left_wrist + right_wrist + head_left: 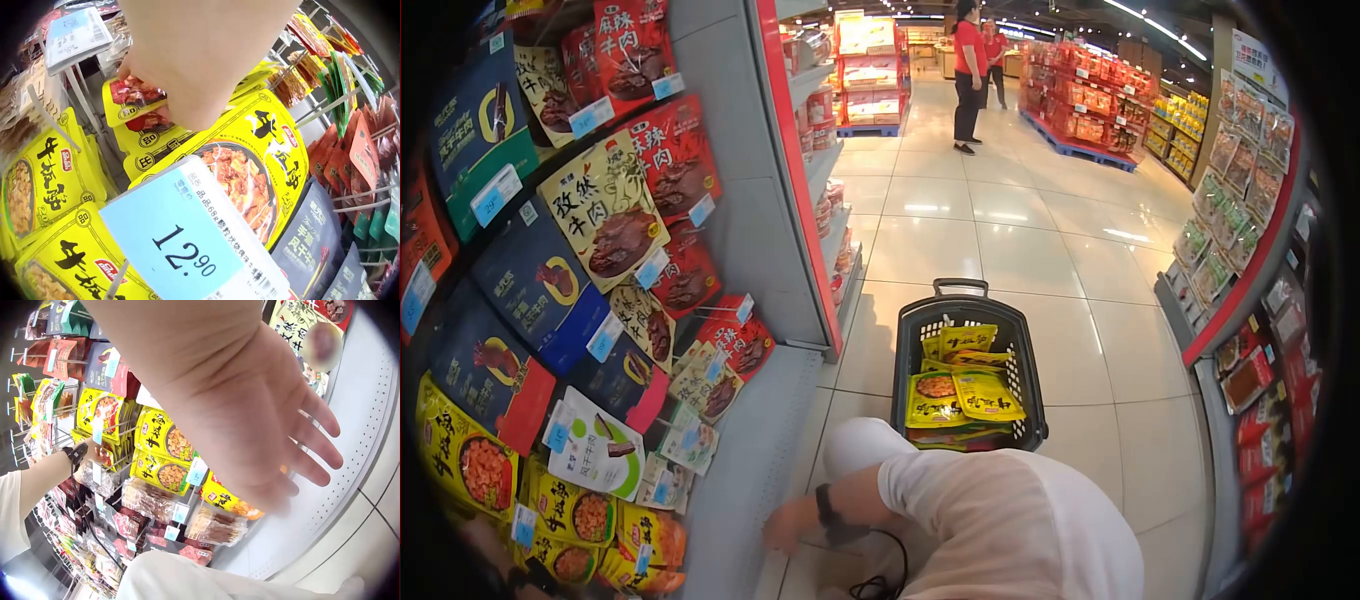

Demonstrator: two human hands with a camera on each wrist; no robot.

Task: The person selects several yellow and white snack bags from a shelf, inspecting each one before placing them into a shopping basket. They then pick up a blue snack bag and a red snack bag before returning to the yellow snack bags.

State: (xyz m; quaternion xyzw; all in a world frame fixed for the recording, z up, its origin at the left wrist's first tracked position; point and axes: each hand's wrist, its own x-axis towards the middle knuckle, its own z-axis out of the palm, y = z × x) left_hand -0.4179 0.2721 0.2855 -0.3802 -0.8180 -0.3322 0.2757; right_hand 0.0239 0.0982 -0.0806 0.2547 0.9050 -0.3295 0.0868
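Observation:
My left hand point(194, 69) reaches in among yellow snack packets on the rack, behind a blue price tag point(181, 244) reading 12.90. Its fingers curl at the edge of a yellow snack packet point(134, 94) with a red food picture. More yellow packets point(250, 181) hang around it, partly covered by the tag and the hand. My right hand point(262, 419) holds nothing, its fingers apart, close over the grey bottom shelf point(350, 425). In the head view, this right hand point(788, 525) is low beside the shelf edge, below the hanging packets.
A black shopping basket point(1038, 425) with several yellow packets stands on the tiled floor point(1080, 340). Dark blue packets point(535, 270) and red ones point(675, 160) hang higher on the rack. Another shelf point(1180, 315) borders the right. Two people in red tops point(970, 50) stand farther down the aisle.

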